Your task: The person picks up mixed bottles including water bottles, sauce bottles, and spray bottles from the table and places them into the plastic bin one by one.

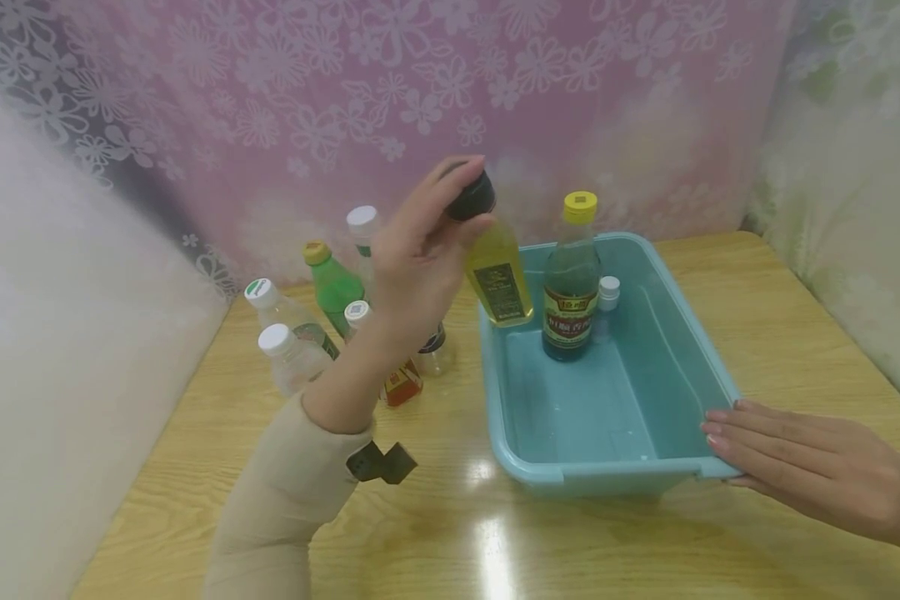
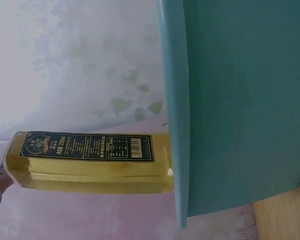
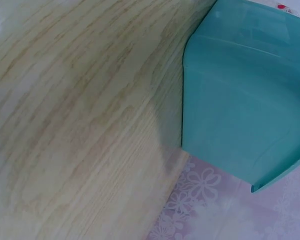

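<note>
My left hand (image 1: 423,258) grips the black cap (image 1: 474,198) of a glass bottle of yellow oil (image 1: 500,287). The bottle tilts slightly, its base over the left rim of a blue plastic tub (image 1: 579,412). In the left wrist view, the oil bottle (image 2: 95,175) shows a dark label, and its base meets the tub's edge (image 2: 176,100). Straight fingers of my right hand (image 1: 825,467) rest on the tub's near right corner. Inside the tub stand a dark sauce bottle (image 1: 570,312) with a yellow cap and a small white-capped bottle (image 1: 608,300).
Left of the tub stand several bottles: a green bottle (image 1: 337,287), clear white-capped ones (image 1: 292,362), and one with a red label (image 1: 402,385), partly behind my left arm. A flowered cloth (image 1: 420,75) hangs behind the wooden table (image 1: 435,533).
</note>
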{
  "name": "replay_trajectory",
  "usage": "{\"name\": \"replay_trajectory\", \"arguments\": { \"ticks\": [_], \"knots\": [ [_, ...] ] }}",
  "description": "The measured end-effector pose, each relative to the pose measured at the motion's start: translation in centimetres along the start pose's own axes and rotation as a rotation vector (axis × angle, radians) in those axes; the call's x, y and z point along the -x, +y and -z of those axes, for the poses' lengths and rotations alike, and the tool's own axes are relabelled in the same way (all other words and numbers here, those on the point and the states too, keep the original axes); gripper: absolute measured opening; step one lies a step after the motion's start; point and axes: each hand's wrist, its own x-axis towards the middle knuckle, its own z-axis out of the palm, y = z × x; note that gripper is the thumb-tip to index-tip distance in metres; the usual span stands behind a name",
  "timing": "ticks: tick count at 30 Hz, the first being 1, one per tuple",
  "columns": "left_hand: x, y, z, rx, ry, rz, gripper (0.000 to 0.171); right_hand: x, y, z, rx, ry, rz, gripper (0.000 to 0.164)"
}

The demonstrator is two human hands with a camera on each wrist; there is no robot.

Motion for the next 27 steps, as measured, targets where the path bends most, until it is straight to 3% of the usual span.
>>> {"name": "replay_trajectory", "arguments": {
  "ticks": [6, 16, 21, 27],
  "knots": [
    [0.8, -1.1, -0.7, -0.056, -0.079, 0.014, 0.037, 0.1, 0.1, 0.1, -0.013, -0.001, 0.013, 0.033],
    [1.2, -2.8, -1.4, -0.177, -0.142, 0.015, 0.036, 1.9, 0.4, -0.1, -0.005, 0.012, 0.034, 0.031],
    [1.8, -3.9, -1.6, -0.238, -0.191, 0.06, 0.036, 1.2, 0.4, 0.0, 0.006, 0.011, 0.039, 0.032],
    [3.0, -5.2, -1.9, -0.337, -0.261, 0.039, 0.04, 0.2, 0.3, 0.2, 0.021, -0.015, 0.034, 0.033]
  ]
}}
